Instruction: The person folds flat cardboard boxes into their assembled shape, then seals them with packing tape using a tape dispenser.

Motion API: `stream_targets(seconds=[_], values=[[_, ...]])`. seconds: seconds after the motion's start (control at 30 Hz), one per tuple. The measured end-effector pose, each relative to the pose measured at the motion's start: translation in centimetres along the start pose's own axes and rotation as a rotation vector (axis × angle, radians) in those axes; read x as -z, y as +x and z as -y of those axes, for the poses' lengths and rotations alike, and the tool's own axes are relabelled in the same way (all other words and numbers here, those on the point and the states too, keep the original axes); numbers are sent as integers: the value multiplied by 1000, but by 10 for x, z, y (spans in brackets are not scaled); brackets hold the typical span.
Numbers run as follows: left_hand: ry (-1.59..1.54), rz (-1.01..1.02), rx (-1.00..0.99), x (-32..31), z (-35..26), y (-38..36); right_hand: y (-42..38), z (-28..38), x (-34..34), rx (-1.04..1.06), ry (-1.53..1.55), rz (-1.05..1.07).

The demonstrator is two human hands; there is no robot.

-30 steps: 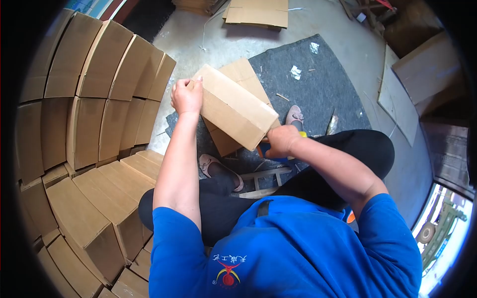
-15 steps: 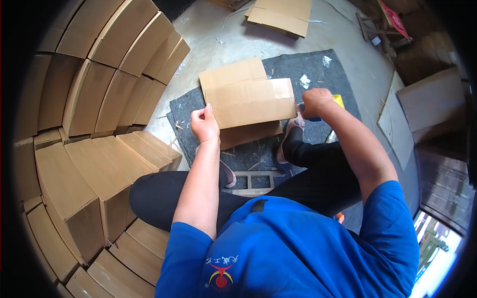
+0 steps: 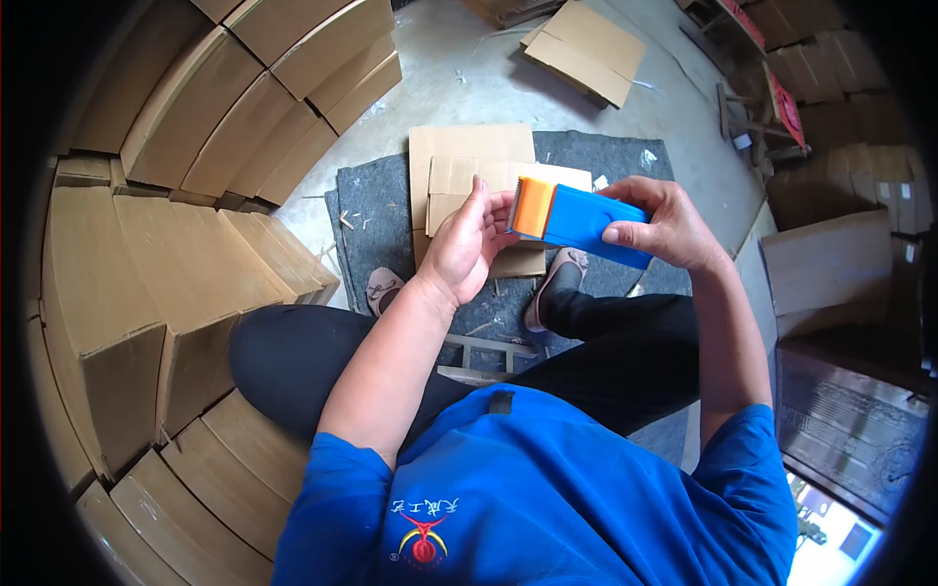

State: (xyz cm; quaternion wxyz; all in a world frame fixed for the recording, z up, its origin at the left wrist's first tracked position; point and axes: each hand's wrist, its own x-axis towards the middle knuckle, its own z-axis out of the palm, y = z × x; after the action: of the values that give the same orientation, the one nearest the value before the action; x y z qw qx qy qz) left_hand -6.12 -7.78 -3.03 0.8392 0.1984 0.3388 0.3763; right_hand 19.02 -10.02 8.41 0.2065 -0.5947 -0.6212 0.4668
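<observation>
A blue and orange tape dispenser [image 3: 591, 223] is gripped in my right hand [image 3: 669, 223], raised above the floor mat. Its orange, toothed end points left, at the fingertips of my left hand [image 3: 467, 242]. My left hand has its palm turned up and its fingers apart; whether the fingertips touch the dispenser is hard to tell. Below both hands lies a small cardboard box [image 3: 449, 176] on larger flat cardboard [image 3: 469, 140].
Stacked cardboard boxes [image 3: 200, 107] rise along the left side. The grey mat [image 3: 371, 215] lies under my feet, near a small slatted frame [image 3: 479, 356]. Flattened cardboard [image 3: 591, 49] rests on the floor ahead, and more cardboard [image 3: 826, 264] leans at the right.
My left hand has let go of the box and opened. The dispenser has come up between my hands, its orange end now in view. The view has shifted somewhat.
</observation>
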Motion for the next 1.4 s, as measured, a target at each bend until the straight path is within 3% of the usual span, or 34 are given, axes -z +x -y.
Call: stream_targets(seconds=[0.07, 0.23, 0.3, 0.43, 0.57, 0.77, 0.9, 1.2, 1.4], values=[[-45, 114, 59, -3, -8, -6, 4, -6, -9, -3, -8, 27], [-22, 70, 60, 12, -1, -5, 8, -25, -12, -13, -43, 41], [-193, 81, 192, 16, 1, -5, 9, -28, -16, -30, -17, 56], [-246, -9, 263, 33, 16, 3, 14, -27, -34, -96, 42, 45], [-93, -149, 184, 38, 24, 4, 25, -13, -49, -164, -114, 16], [57, -565, -115, 91, -23, 26, 50, 22, -40, -207, -396, -15], [96, -593, -124, 108, -33, 49, 78, 31, -51, -225, -597, -34], [226, -718, -159, 124, -23, 68, 122, 35, -78, -335, -739, 8], [226, -689, -38, 138, -14, 76, 128, 45, -91, -392, -905, 90]])
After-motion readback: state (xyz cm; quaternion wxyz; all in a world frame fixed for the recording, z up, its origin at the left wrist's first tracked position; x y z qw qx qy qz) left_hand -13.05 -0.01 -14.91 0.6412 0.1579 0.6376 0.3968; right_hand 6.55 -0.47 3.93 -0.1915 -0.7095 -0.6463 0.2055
